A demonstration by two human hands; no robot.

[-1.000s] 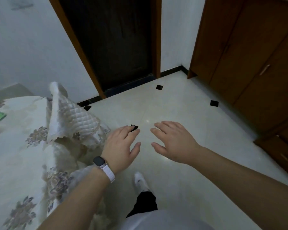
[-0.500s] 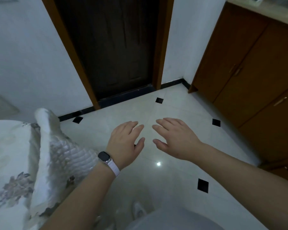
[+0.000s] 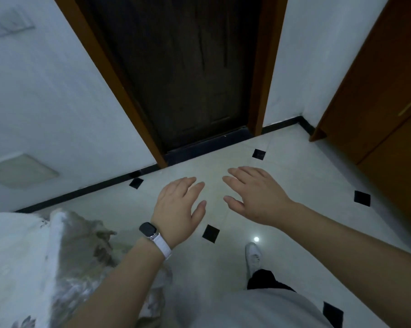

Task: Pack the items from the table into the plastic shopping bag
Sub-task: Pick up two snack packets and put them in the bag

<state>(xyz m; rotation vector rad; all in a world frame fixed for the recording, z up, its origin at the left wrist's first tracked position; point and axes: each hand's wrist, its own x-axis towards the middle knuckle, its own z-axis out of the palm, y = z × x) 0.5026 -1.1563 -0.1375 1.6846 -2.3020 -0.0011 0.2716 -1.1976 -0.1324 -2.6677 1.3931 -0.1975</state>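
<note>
My left hand [image 3: 179, 203], with a watch on a white strap at the wrist, is held out palm down over the floor, fingers spread and holding nothing. My right hand [image 3: 255, 194] hovers beside it, a small gap between them, also palm down and holding nothing. At the lower left is the corner of the table [image 3: 17, 252] under a white quilted floral cloth that hangs down its side. No plastic shopping bag and no items show in this view.
A dark wooden door [image 3: 180, 74] in an orange-brown frame stands ahead. A brown cabinet [image 3: 377, 95] lines the right wall. The pale tiled floor [image 3: 294, 166] has small black diamond insets. My white shoe [image 3: 253, 255] is on the floor below my hands.
The view has swung up and to the right, so the table has slid toward the lower left corner and more of the door shows. Both hands keep their spread pose.
</note>
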